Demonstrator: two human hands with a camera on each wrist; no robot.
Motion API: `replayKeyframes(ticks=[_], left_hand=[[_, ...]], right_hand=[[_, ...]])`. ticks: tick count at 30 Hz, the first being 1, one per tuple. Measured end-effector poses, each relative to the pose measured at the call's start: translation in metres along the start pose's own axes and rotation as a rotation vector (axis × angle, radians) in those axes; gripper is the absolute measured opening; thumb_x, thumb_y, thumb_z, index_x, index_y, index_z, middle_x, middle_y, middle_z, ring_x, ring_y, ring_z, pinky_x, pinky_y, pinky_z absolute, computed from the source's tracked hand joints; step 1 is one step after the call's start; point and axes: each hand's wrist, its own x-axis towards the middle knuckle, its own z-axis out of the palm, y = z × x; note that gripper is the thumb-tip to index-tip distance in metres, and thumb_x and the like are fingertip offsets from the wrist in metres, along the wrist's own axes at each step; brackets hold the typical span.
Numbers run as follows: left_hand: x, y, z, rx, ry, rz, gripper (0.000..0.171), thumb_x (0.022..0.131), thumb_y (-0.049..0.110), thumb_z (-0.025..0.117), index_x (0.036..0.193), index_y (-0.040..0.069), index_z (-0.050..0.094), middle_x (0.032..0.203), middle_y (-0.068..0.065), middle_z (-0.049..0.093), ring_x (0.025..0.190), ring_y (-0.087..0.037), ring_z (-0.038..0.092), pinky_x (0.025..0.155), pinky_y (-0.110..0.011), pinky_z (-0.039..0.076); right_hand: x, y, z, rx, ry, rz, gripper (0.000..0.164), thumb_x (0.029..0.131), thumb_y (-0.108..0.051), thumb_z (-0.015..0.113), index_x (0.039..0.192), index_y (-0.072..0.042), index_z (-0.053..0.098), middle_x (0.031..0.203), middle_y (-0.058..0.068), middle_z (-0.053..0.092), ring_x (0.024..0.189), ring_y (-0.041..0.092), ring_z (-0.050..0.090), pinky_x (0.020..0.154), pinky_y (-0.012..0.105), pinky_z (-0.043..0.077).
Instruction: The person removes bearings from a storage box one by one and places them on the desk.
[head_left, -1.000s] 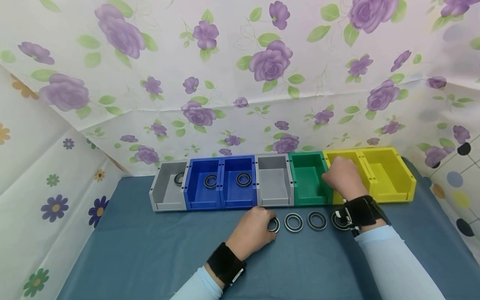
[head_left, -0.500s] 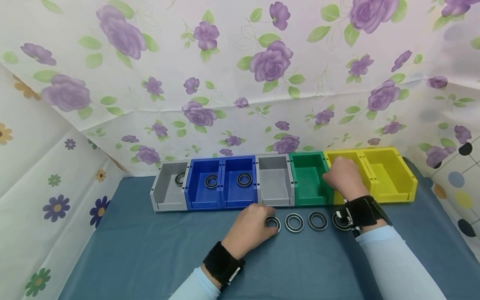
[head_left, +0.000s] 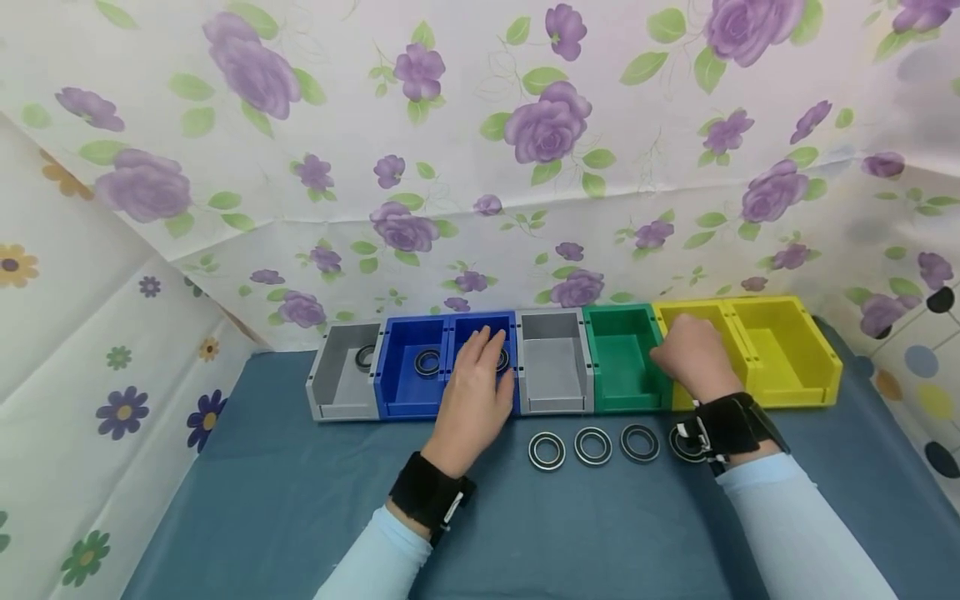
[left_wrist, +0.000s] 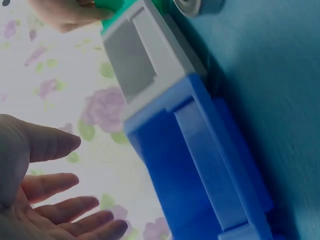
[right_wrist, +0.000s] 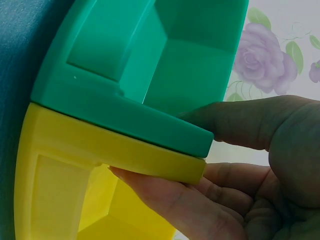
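Observation:
My left hand [head_left: 472, 400], fingers straight and apart, hovers over the front of the right-hand blue bin [head_left: 465, 321]. Nothing is in its grasp. Behind its fingers a ball bearing [head_left: 503, 360] in that bin is partly hidden. In the right wrist view, my right hand [right_wrist: 240, 175] pinches the adjoining walls of the green bin [right_wrist: 200, 65] and the yellow bin [right_wrist: 115, 145], thumb inside the green one. On the cloth lies a row of several bearings, including one near the left hand, a ball bearing [head_left: 547, 451]; the rightmost bearing [head_left: 682, 446] is partly covered by the right wrist strap.
The bins stand side by side against a flowered backdrop [head_left: 547, 125]. A left grey bin [head_left: 341, 383] and the other blue bin [head_left: 408, 392] each hold one bearing. Right of the blue pair comes another grey bin [head_left: 555, 367]; a second yellow bin [head_left: 787, 358] ends the row.
My left hand has let go of the leftmost bearing of the row and moved up and left over the blue bin, its fingers straightening. My right hand keeps its grip on the bin walls.

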Motion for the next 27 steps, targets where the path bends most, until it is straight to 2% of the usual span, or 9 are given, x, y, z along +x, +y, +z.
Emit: replayKeyframes(ticks=[8,13,20,27], left_hand=[[0.016,-0.012,0.014,0.044,-0.052,-0.060,0.051,0.092,0.013,0.057,0.139,0.004,0.040,0.140,-0.017,0.038,0.131,-0.032,0.029,0.102,-0.042,0.025],[0.022,-0.017,0.018,0.077,-0.128,-0.106,0.052,0.089,0.009,0.059,0.138,0.005,0.041,0.140,-0.017,0.037,0.131,-0.034,0.028,0.101,-0.044,0.026],[0.027,-0.025,0.027,0.106,-0.247,-0.148,0.062,0.086,0.008,0.062,0.142,0.008,0.036,0.143,-0.017,0.033,0.133,-0.037,0.023,0.102,-0.045,0.025],[0.031,-0.032,0.036,0.173,-0.325,-0.154,0.062,0.086,0.014,0.064,0.141,0.008,0.038,0.142,-0.018,0.034,0.131,-0.040,0.025,0.102,-0.046,0.024]], right_hand=[[-0.001,0.004,-0.001,-0.002,0.012,-0.003,0.019,0.085,-0.016,0.058,0.083,0.003,0.056,0.064,0.012,0.047,0.055,0.024,0.048,0.049,0.031,0.040],[-0.001,0.003,-0.002,-0.007,0.011,-0.009,0.019,0.085,-0.015,0.058,0.082,0.003,0.056,0.064,0.011,0.046,0.055,0.025,0.048,0.050,0.031,0.041],[-0.002,0.002,-0.002,0.007,0.011,-0.010,0.018,0.085,-0.015,0.058,0.083,0.003,0.056,0.065,0.012,0.047,0.055,0.024,0.049,0.049,0.032,0.041],[-0.002,0.000,-0.002,0.016,0.010,-0.022,0.019,0.085,-0.015,0.058,0.080,0.002,0.056,0.062,0.011,0.045,0.054,0.024,0.048,0.049,0.031,0.041]])
